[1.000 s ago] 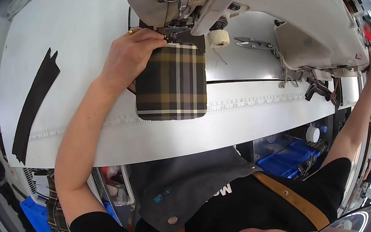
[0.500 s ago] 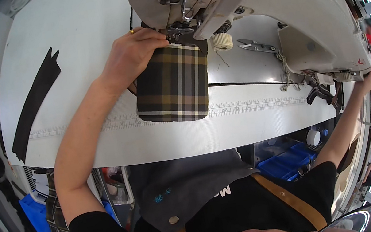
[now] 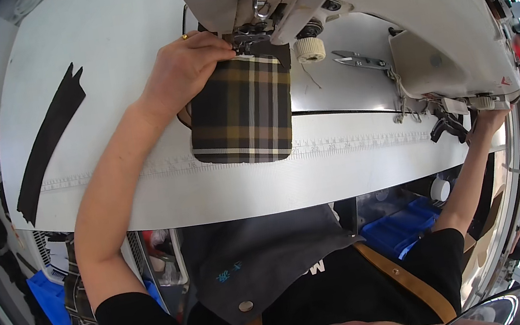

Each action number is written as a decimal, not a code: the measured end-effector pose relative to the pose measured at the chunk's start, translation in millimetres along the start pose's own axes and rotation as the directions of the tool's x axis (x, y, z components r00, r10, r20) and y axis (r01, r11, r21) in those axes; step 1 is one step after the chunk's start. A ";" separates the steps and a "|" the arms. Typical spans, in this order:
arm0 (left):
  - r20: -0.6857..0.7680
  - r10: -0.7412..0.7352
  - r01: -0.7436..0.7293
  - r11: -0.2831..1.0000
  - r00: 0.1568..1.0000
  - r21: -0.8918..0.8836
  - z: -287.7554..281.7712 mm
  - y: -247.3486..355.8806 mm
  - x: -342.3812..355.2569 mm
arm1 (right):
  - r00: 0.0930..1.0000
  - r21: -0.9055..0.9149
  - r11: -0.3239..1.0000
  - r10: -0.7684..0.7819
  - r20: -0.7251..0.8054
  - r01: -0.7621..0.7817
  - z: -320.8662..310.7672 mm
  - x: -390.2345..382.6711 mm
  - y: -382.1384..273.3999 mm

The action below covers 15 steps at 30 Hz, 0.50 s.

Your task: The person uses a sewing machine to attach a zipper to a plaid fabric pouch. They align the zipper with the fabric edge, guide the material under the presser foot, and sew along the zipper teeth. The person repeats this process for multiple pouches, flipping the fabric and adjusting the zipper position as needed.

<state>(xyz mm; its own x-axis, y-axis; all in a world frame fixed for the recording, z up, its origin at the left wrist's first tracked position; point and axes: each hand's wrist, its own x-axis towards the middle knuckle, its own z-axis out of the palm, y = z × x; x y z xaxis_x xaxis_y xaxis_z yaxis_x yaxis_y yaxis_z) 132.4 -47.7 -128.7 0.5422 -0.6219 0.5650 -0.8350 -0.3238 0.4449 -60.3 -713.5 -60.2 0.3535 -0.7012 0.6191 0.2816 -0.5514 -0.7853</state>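
A plaid fabric piece (image 3: 241, 115) in black, brown and white, with rounded lower corners, lies flat on the white table under the head of a sewing machine (image 3: 431, 12). Its upper edge meets the presser foot (image 3: 250, 39). My left hand (image 3: 189, 67) pinches that edge by its left end, thumb and fingers pressed together close to the foot. Behind the wrist peeks a brown-edged strip. At the far right, my right hand (image 3: 491, 121) reaches the machine's handwheel end; its fingers are mostly hidden there.
A dark fabric strip (image 3: 52, 142) lies on the table at left. Thread snips (image 3: 360, 60) rest under the machine arm, near loose threads. A printed ruler scale (image 3: 363, 142) crosses the table. Blue bins (image 3: 395, 231) sit below its front edge.
My right hand has come down and inward along the machine's right end. The plaid piece sits slightly farther up under the machine, and my left hand keeps its pinch.
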 end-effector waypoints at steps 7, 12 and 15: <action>0.068 -0.014 0.016 0.999 0.998 -0.032 -9.5 0.2 -3.4 | 0.950 -0.133 0.962 -0.261 -0.170 0.240 48.8 -62.6 -111.0; 0.112 -0.055 0.064 0.995 0.992 -0.081 -9.6 2.1 -0.2 | 0.404 -0.116 0.714 -0.248 0.881 0.691 146.0 -201.7 -148.7; 0.054 -0.281 0.286 0.944 0.958 -0.166 -10.7 11.7 -1.0 | 0.470 -0.146 0.789 -0.197 0.860 0.597 209.4 -242.7 -144.0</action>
<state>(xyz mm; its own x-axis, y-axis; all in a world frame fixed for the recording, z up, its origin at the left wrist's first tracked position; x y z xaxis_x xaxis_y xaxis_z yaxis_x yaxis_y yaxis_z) 123.1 -43.2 -116.7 0.7491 -0.5437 0.3784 -0.6172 -0.3655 0.6967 0.2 -369.3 -96.9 0.8783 0.1678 0.4478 0.3032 -0.9195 -0.2502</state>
